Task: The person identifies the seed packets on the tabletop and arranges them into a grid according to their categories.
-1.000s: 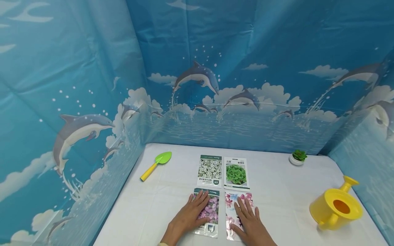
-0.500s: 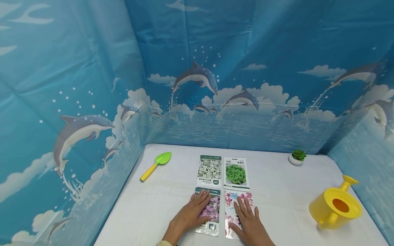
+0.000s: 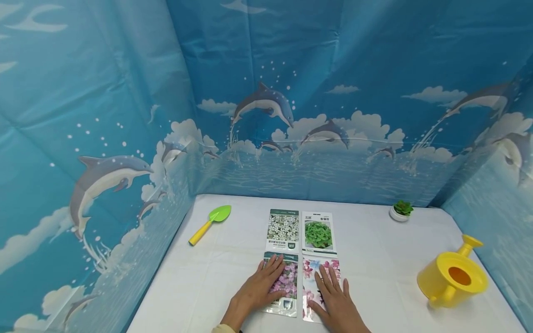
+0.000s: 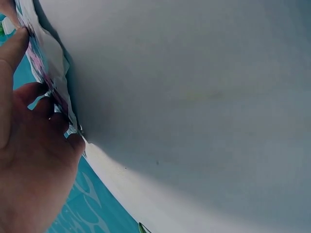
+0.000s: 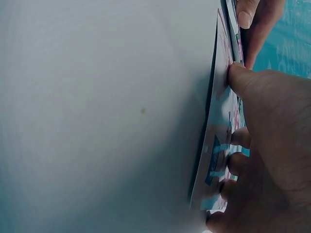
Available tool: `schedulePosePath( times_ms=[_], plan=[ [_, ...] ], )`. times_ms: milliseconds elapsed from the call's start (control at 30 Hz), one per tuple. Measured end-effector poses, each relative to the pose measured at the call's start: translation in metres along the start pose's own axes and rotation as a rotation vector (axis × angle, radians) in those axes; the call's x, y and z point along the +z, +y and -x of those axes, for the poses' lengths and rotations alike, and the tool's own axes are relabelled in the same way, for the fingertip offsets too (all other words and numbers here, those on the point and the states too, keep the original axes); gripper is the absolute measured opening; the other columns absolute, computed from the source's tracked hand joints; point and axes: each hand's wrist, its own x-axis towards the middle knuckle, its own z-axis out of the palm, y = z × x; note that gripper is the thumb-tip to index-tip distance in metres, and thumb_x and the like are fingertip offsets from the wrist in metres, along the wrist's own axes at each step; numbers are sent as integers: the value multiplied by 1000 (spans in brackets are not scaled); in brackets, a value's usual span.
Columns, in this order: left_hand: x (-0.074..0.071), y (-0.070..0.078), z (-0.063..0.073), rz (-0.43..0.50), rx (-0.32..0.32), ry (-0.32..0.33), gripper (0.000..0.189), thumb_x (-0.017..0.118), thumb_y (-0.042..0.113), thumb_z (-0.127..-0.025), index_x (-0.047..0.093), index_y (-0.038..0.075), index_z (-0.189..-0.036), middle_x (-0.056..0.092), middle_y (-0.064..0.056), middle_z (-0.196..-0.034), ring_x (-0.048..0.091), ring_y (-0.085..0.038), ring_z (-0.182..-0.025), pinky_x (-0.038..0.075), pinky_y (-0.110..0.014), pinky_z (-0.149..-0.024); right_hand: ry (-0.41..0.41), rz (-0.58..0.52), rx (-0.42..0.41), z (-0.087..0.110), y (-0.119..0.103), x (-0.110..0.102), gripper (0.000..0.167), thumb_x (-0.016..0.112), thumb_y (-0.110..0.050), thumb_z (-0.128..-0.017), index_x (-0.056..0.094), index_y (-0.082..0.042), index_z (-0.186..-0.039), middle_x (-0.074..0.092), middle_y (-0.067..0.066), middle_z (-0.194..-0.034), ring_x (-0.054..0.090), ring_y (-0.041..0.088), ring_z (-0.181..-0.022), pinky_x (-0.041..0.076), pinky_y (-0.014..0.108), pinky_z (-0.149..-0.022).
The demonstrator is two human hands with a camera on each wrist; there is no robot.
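Observation:
In the head view my left hand [image 3: 257, 284] lies flat on a seed packet with purple-pink flowers [image 3: 290, 280], palm down, fingers straight. My right hand [image 3: 338, 298] rests the same way on a white packet printed with pink blossoms [image 3: 308, 283], covering much of it. Beyond them lie a white-flower seed packet [image 3: 283, 228] and a packet picturing green leaves [image 3: 318, 234], the group making a two-by-two block with narrow gaps. Seen edge-on in the right wrist view, the fingertips [image 5: 237, 164] press the blossom packet [image 5: 216, 141]. The left wrist view has my left fingers [image 4: 58, 124] on their packet.
A small trowel [image 3: 210, 224] with green blade and yellow handle lies at the back left. At the right stand a yellow watering can [image 3: 451, 280] and, farther back, a potted succulent [image 3: 401, 211]. Blue dolphin-print curtains [image 3: 266, 180] enclose the white table [image 3: 374, 249].
The purple-pink packet under my left hand has slid slightly right and away from me, closer to the packets beside and beyond it. My right hand stays nearly still on its packet.

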Motion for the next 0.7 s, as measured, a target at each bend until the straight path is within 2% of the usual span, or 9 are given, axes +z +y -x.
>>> schedulePosePath(
  times_ms=[267, 500, 700],
  plan=[
    [1, 0, 1, -1, 15, 5, 79, 63, 49, -107, 36, 7, -169, 27, -10, -178, 24, -32, -165, 26, -54, -132, -15, 3, 26, -1, -1, 3, 87, 71, -57, -98, 46, -4, -163, 31, 20, -175, 22, 50, -161, 14, 85, -120],
    [0, 2, -2, -28, -19, -6, 81, 67, 48, -105, 36, 10, -169, 26, -7, -178, 23, -30, -165, 25, -56, -132, -6, -12, 22, 0, -3, 1, 86, 72, -55, -98, 47, -4, -162, 31, 20, -175, 20, 50, -162, 13, 87, -119],
    [-8, 2, -1, 51, -20, 14, 81, 68, 44, -105, 34, 11, -170, 21, -8, -180, 17, -31, -166, 20, -61, -132, 2, -42, 27, -1, -2, -3, 85, 68, -56, -101, 45, -4, -164, 26, 22, -176, 18, 49, -163, 10, 87, -119]
  ],
)
